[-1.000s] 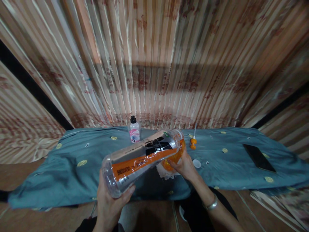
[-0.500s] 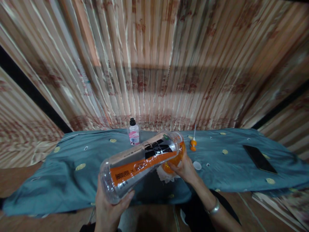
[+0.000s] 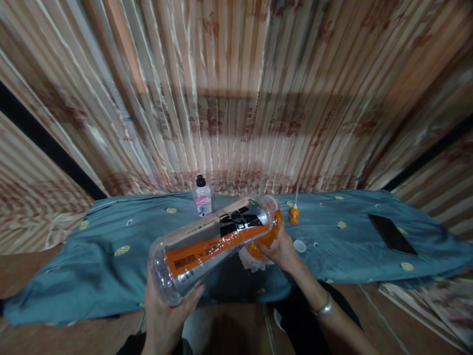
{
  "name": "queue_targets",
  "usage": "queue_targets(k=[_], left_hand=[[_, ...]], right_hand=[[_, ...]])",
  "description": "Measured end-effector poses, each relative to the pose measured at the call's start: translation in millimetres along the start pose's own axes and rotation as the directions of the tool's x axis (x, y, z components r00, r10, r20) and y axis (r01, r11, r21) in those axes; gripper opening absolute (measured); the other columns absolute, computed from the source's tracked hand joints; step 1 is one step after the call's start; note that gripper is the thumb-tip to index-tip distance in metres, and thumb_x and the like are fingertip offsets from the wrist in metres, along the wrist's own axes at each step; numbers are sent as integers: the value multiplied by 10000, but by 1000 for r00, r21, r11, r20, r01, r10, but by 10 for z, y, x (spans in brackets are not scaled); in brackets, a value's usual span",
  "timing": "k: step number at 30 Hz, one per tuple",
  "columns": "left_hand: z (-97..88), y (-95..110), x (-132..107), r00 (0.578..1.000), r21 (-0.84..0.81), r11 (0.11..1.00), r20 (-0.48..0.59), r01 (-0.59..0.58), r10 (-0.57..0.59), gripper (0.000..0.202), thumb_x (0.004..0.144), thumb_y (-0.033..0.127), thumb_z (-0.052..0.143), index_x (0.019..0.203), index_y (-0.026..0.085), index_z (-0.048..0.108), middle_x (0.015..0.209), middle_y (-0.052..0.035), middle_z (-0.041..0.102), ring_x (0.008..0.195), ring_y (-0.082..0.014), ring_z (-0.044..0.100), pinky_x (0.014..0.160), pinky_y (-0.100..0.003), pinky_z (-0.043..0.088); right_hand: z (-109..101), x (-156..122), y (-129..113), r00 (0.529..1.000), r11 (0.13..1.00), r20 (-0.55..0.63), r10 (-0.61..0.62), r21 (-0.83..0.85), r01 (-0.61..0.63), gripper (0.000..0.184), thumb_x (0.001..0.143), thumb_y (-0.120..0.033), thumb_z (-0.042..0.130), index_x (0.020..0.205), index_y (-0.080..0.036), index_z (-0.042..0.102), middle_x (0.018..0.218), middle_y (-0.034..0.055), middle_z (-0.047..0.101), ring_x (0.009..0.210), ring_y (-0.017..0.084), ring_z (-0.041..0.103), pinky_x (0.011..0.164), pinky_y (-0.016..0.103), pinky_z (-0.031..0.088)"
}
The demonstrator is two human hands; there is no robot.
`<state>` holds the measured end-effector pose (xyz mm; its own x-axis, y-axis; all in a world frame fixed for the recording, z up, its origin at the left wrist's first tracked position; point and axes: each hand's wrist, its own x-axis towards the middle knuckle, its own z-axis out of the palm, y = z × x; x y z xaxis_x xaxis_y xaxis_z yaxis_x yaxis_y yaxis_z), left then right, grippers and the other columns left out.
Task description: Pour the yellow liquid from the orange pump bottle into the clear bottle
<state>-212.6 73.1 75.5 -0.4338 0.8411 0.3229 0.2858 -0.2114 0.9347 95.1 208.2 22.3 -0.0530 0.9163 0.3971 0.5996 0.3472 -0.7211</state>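
Observation:
A large clear plastic bottle (image 3: pixel 207 249) with an orange, silver and black label lies tilted across the middle of my view. My left hand (image 3: pixel 166 305) is wrapped round its base end, low on the left. The bottle's neck end slopes up to the right and meets an orange translucent bottle (image 3: pixel 274 230). My right hand (image 3: pixel 279 249) grips that orange bottle, with its thumb across the front. White lacy cloth (image 3: pixel 249 261) shows beneath the orange bottle. Where the two bottle mouths meet is hidden.
Behind stands a clear bottle with a black cap and pink label (image 3: pixel 203 201). An orange pump top (image 3: pixel 293 215), a white round cap (image 3: pixel 299 246) and a black phone (image 3: pixel 392 234) lie on the teal cloth (image 3: pixel 336 256). Pleated curtains (image 3: pixel 236 98) hang behind.
Both hands keep hold of their bottles, with hardly any movement between them. The whole scene sits slightly higher in view, as my head has tipped a little.

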Motion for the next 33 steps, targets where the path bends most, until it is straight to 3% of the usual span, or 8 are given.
queue_targets(k=[3, 8, 14, 21, 26, 33], left_hand=[[-4, -26, -18, 1000, -12, 1000, -15, -8, 8, 523, 697, 478, 993, 1035, 190, 717, 1049, -118, 826, 1034, -348, 833, 935, -461, 702], [23, -29, -33, 999, -30, 999, -47, 17, -18, 545, 717, 485, 982, 1080, 188, 704, 1089, -118, 814, 1056, -333, 822, 988, -463, 683], [10, -41, -3, 1000, 1, 1000, -13, 5, -5, 574, 691, 497, 989, 1070, 185, 692, 1117, -147, 833, 1019, -334, 828, 940, -454, 699], [32, 0, -1, 999, -27, 999, -27, 39, -39, 586, 632, 482, 1016, 1044, 217, 694, 1024, -92, 813, 1003, -337, 824, 929, -479, 706], [37, 11, 0, 996, -36, 998, -74, 48, -51, 744, 613, 522, 1020, 1198, 171, 723, 1123, -140, 823, 1055, -368, 818, 977, -505, 690], [15, -17, -2, 999, 6, 999, -30, 41, -41, 804, 668, 536, 992, 1318, 168, 695, 1255, -170, 818, 1141, -369, 807, 1027, -509, 669]], right_hand=[[23, -10, 38, 1000, 1000, -11, 0, 3, 0, 1075, 782, -398, 846, 1692, -193, 312, 1464, 199, 732, 1289, 420, 769, 1071, 568, 639], [28, -11, 38, 1000, 1000, -8, 18, -2, -18, 1083, 776, -403, 840, 1695, -190, 307, 1464, 194, 730, 1295, 413, 766, 1075, 567, 640], [22, -7, 27, 1000, 1000, -5, 15, 3, -15, 1049, 769, -403, 843, 1667, -177, 348, 1400, 191, 759, 1225, 410, 794, 1026, 551, 660], [34, -14, 42, 1000, 1000, -13, -8, -21, 8, 1085, 791, -426, 832, 1700, -181, 294, 1467, 203, 726, 1271, 415, 775, 1048, 565, 650], [24, -6, 31, 1000, 1000, -23, -3, -11, 3, 1088, 781, -423, 846, 1695, -170, 313, 1476, 217, 717, 1288, 423, 767, 1058, 568, 648], [-8, 7, 1, 1000, 1000, 8, -21, 16, 21, 1057, 783, -404, 825, 1681, -148, 331, 1467, 224, 720, 1286, 412, 771, 1075, 563, 645]])
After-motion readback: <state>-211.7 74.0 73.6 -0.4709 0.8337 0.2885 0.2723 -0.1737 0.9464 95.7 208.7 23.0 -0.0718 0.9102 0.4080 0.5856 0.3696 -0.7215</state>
